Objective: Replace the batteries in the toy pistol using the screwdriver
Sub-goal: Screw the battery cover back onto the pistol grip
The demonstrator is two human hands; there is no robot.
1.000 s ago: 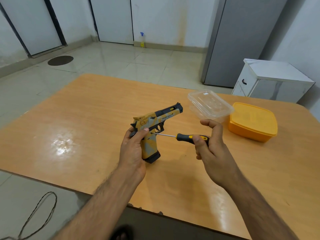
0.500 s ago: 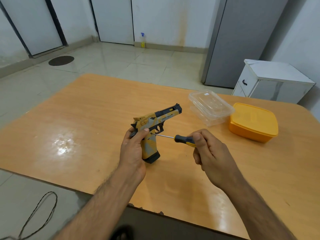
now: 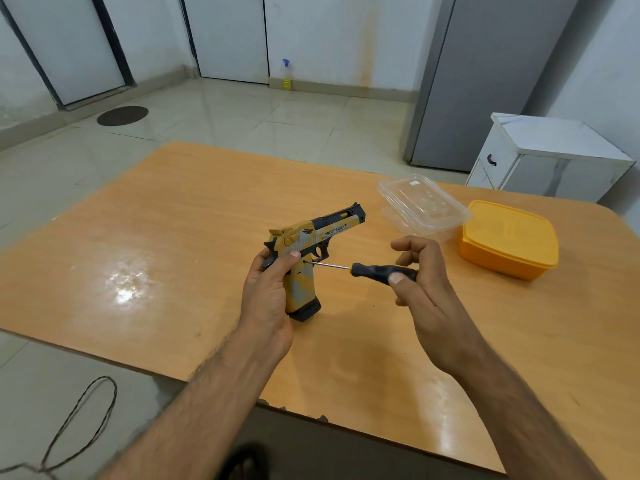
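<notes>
Toy pistol (image 3: 313, 244) in left hand (image 3: 268, 292), screwdriver (image 3: 367, 270) tip touching.

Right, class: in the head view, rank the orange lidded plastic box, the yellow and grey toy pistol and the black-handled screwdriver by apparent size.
1. Orange lidded plastic box, though the nearer pistol spans nearly as much, so this order is unsure.
2. Yellow and grey toy pistol.
3. Black-handled screwdriver, clearly smallest.

"DESERT EAGLE" — toy pistol (image 3: 322, 233) slide
</notes>
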